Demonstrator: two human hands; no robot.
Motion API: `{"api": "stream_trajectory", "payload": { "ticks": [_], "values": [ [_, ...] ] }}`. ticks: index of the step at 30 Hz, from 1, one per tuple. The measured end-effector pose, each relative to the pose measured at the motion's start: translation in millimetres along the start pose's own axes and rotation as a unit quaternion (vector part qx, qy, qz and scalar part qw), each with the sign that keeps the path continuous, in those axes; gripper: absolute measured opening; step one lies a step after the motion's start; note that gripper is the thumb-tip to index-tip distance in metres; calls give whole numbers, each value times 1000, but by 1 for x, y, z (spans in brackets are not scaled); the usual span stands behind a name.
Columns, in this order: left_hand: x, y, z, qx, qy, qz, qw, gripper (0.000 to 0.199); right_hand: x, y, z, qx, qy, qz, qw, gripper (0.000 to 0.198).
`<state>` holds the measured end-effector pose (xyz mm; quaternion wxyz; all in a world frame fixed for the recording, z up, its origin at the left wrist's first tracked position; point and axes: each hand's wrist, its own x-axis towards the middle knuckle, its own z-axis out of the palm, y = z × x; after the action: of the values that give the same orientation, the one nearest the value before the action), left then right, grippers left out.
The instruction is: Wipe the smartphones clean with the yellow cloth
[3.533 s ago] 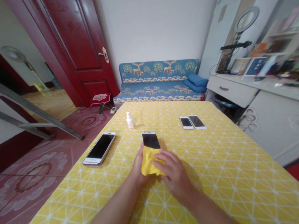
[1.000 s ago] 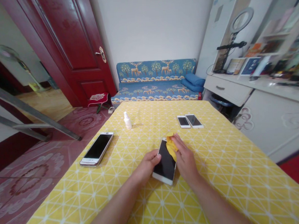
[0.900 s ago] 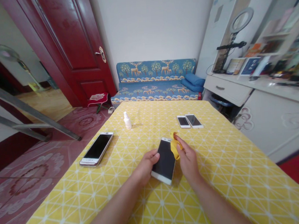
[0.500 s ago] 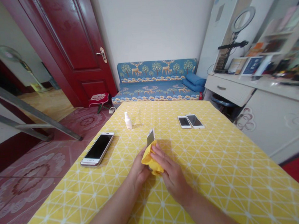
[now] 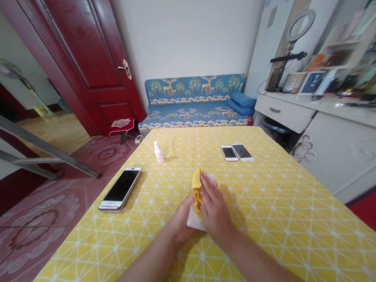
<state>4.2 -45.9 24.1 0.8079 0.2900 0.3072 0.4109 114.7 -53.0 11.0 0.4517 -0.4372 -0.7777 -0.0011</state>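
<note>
Above the near middle of the table, my left hand [image 5: 183, 218] grips a phone [image 5: 195, 220] from its left side; its pale face shows, and much of it is covered. My right hand [image 5: 216, 212] lies over the phone with its fingers together, pressing a yellow cloth [image 5: 196, 181] against it. The cloth is bunched between the two hands. Farther off to the left stands a small white spray bottle [image 5: 159, 153], upright. A larger white phone [image 5: 120, 188] with a dark screen rests at the left. Two more white phones, a smaller one [image 5: 229, 153] and a larger one [image 5: 243, 152], lie side by side at the right.
A yellow cloth with white lines covers the table [image 5: 277, 220]. Beyond its far edge is a blue patterned sofa [image 5: 192, 110]. A white cabinet [image 5: 345, 143] stands on the right, and a metal ladder [image 5: 44, 159] leans at the left.
The phone in my hands has turned from its dark screen to a pale face and lies more tilted. My right hand and the cloth have shifted over it. The view has swung slightly right.
</note>
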Motion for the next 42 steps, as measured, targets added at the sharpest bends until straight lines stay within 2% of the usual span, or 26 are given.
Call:
{"api": "stream_trajectory", "payload": {
  "ticks": [4,6,8,15,19,22,25,27,29,31,32,35,38,42],
  "values": [
    [-3,6,2,-76,6,-74,994,42,1,24,-2,-22,16,87,996,49],
    [-1,8,1,-130,5,-62,990,43,-1,31,-1,-2,18,129,991,46],
    [1,10,0,-178,8,-31,984,45,-4,32,1,38,9,145,989,46],
    [7,22,-12,-254,71,87,961,51,-15,-1,14,129,-49,56,989,51],
    [7,29,-22,-286,128,124,942,44,-21,-17,16,113,-69,26,991,53],
    [8,35,-30,-282,149,148,936,45,-20,-33,4,77,-120,3,990,44],
    [9,39,-35,-221,166,175,945,61,-14,-46,-13,81,-174,-26,981,35],
    [9,38,-36,-154,183,185,953,70,-11,-48,-20,106,-162,-9,981,32],
    [10,35,-33,-84,216,195,953,67,-10,-42,-20,120,-124,60,983,31],
    [12,29,-28,-27,238,226,944,50,-10,-32,-15,136,-93,143,976,38],
    [13,26,-25,-1,231,246,941,44,-10,-27,-11,147,-82,178,970,42],
    [15,18,-17,72,156,289,942,54,-11,-11,0,197,-44,253,946,40],
    [13,12,-13,161,87,284,941,56,-10,0,4,250,-9,302,920,24],
    [6,4,-12,316,63,267,908,69,-7,9,1,293,26,335,895,20]
  ]
}}
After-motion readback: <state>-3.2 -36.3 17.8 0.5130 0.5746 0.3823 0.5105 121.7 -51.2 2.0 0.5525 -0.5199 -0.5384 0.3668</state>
